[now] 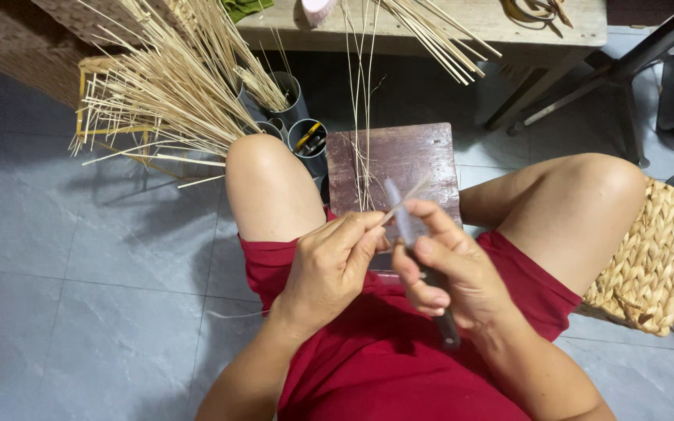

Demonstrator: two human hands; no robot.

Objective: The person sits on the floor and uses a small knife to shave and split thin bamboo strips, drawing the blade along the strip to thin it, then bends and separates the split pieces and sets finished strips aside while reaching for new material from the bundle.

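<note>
Clearly the blade is working very near bare fingers, and that is looking like the main risk. Going from the left: a fan of pale reed stalks (173,86) is spilling out of a frame on the grey floor, beside some grey tube holders (294,117). Next, the left hand (329,265) is pinching a thin, pale, straw-coloured strip (399,203) between thumb and fingertips, just above the lap and in front of a dark red wooden block (399,160). The strip is looking slender, flat and springy, its free end rising up and to the right across the blade. The right hand (450,269) is clenching a knife (403,222), dark handle low, grey blade pointing up and touching the strip close to the left fingertips. If the blade were slipping off so narrow a strip, it could be nicking the left thumb, or cutting the strip through. At the far right, a woven stool (657,257) is showing under the thigh.
</note>
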